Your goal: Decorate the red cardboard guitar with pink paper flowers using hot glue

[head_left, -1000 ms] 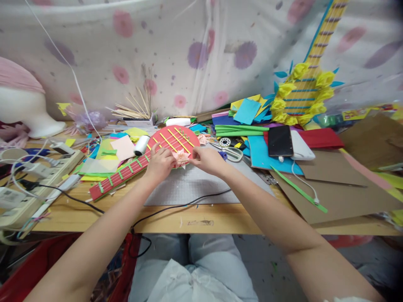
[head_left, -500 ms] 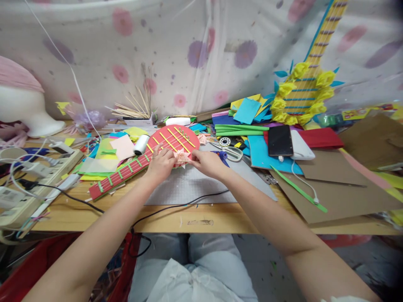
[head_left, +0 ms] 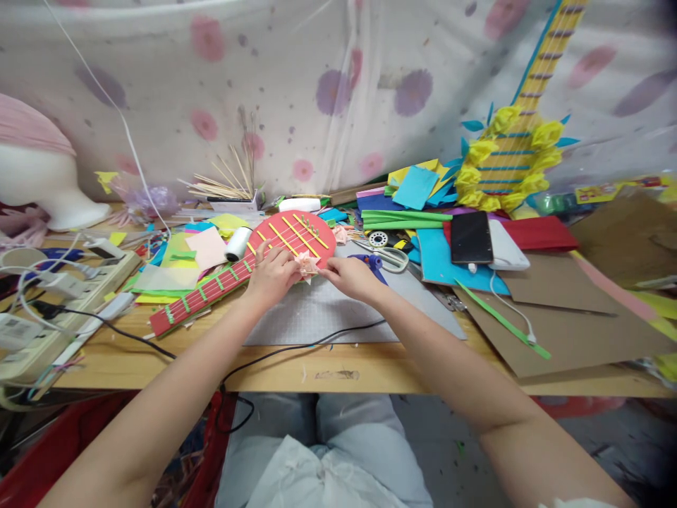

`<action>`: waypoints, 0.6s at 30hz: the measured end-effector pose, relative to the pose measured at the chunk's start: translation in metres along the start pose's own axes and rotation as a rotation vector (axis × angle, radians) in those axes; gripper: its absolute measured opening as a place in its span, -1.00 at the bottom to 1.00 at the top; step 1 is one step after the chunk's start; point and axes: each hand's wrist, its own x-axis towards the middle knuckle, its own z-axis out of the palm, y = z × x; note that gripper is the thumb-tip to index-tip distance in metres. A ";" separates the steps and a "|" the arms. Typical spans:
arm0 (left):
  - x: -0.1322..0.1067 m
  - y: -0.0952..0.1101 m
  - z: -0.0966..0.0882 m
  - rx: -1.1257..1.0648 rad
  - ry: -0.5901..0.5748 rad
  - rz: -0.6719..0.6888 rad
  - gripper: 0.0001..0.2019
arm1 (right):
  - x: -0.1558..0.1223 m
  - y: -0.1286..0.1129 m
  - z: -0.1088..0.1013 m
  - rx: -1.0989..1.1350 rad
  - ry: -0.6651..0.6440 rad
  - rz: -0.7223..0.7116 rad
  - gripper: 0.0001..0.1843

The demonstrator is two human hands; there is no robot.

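We pinch a small pink paper flower (head_left: 306,264) between the fingertips of both hands, left hand (head_left: 272,274) and right hand (head_left: 350,274), at the lower edge of the round body of a red paper guitar (head_left: 254,264) that lies flat on the tabletop (head_left: 338,367) beside a grey cutting mat (head_left: 328,314). Our left hand also rests on the guitar's body, near its yellow strips. Scissors (head_left: 386,255) lie just right of our right hand, with a dark phone (head_left: 470,237) farther right on blue paper. We can read no brand, label or writing anywhere; the yellow printed strip (head_left: 608,190) at far right is too blurred.
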 end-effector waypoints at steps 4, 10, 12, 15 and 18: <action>0.001 -0.001 0.002 0.011 0.009 -0.004 -0.88 | 0.003 0.003 -0.001 -0.014 -0.013 0.000 -0.62; 0.003 -0.001 0.002 0.025 0.003 0.052 -0.84 | 0.004 0.010 0.004 0.079 0.003 -0.017 -0.70; 0.004 0.000 0.002 0.019 0.000 0.061 -0.82 | 0.002 0.011 0.004 0.094 0.033 -0.028 -0.75; 0.003 0.001 0.002 0.005 0.002 0.057 -0.82 | 0.000 0.011 0.004 0.073 0.047 -0.043 -0.79; 0.002 0.002 0.002 0.007 0.009 0.037 -0.84 | 0.002 0.011 0.004 0.036 0.042 -0.030 -0.72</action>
